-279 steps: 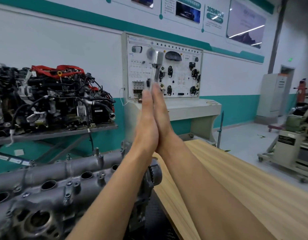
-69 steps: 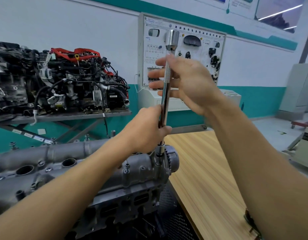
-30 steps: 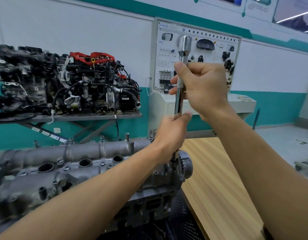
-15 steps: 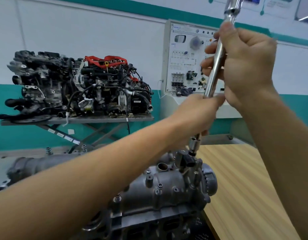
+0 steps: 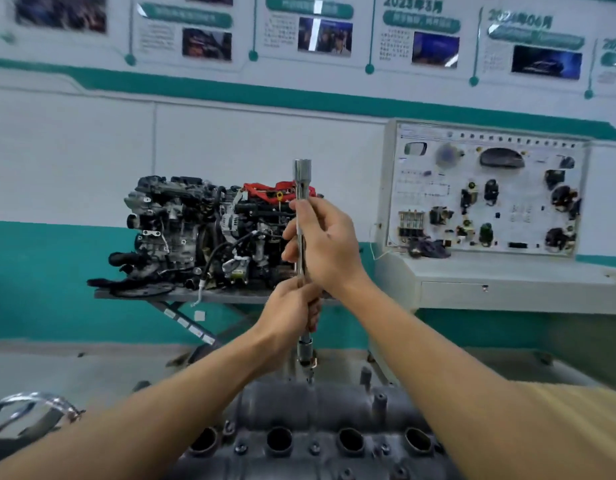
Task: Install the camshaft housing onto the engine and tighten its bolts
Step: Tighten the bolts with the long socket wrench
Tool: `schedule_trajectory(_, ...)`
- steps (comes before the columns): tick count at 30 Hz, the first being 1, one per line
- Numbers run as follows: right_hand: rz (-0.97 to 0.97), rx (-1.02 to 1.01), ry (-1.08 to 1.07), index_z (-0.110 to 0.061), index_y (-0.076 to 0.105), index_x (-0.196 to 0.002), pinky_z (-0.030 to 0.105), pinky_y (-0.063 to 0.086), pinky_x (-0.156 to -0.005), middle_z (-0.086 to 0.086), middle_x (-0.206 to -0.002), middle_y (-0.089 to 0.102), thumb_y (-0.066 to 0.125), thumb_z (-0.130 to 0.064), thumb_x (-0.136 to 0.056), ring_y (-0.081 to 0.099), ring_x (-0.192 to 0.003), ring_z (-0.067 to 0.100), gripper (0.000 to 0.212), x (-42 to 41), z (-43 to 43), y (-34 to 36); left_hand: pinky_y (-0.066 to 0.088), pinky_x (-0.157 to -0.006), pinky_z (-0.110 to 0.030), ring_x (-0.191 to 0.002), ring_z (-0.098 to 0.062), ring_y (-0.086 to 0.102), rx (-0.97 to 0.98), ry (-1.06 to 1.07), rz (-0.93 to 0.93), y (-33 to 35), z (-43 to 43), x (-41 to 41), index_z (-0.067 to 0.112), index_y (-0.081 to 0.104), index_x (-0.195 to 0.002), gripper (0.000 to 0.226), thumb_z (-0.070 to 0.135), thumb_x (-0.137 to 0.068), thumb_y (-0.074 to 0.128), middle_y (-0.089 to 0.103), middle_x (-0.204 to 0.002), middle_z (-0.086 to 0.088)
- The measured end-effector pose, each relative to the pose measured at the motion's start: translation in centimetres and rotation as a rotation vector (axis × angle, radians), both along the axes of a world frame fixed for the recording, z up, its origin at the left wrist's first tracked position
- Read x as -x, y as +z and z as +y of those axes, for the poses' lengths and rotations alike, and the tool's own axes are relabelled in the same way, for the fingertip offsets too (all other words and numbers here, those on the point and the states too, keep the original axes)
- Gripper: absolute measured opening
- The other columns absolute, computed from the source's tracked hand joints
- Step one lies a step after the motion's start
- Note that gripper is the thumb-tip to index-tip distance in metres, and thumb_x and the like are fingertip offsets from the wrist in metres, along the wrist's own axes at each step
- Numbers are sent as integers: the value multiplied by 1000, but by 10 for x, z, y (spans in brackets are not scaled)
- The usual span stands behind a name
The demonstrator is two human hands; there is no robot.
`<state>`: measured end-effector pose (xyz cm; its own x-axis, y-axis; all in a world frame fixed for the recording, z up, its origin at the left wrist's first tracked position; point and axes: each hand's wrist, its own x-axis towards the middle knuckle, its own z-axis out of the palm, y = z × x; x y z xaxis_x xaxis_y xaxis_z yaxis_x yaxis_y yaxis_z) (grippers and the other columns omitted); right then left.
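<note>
Presently: both hands on one wrench, held upright over the housing.
Right hand grips the upper shaft, fingers wrapped round it; left hand grips just below, touching the right. This is judged a two-point grip to keep the long bar plumb over a bolt. The lower socket hangs at the far edge of the housing, which lies at the bottom of view, directly below the hands; seating on the bolt is too blurred to confirm. Count: two hands, one wrench, one housing, four round bores in a row. Bolt heads are too blurred to count. Behind are one spare engine on a stand and one panel.
</note>
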<state>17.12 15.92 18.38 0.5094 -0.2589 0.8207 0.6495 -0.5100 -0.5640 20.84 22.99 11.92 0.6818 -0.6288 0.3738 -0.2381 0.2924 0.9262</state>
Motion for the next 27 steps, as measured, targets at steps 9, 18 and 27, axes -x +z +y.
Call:
schedule_trajectory(9,13,-40,165,-6,59,-101,31,50,-47,6,-69,62,42,-20,-107,57,-47,19,22,-4,-8,5,34,-51,-29,-47,-12,40,26,-67,-5,5,-6,-16,15,47,-71,30,10,-100,49,47,-51,4)
schedule_trajectory(18,-44,-145,146,-8,58,-100,35,51,-50,3,-68,61,41,-19,-107,56,-48,23,21,-2,-37,-14,34,-51,-27,-51,-15,38,-86,-163,-49,-3,-24,-17,19,47,-67,35,13,-102,50,43,-53,2)
schedule_trajectory(27,16,-109,141,-4,59,-105,33,54,-53,9,-75,64,43,-19,-107,61,-53,22,23,12,-31,-5,34,-54,-29,-52,-14,41,24,-170,-72,-5,-19,-12,17,45,-70,33,17,-103,52,46,-56,2)
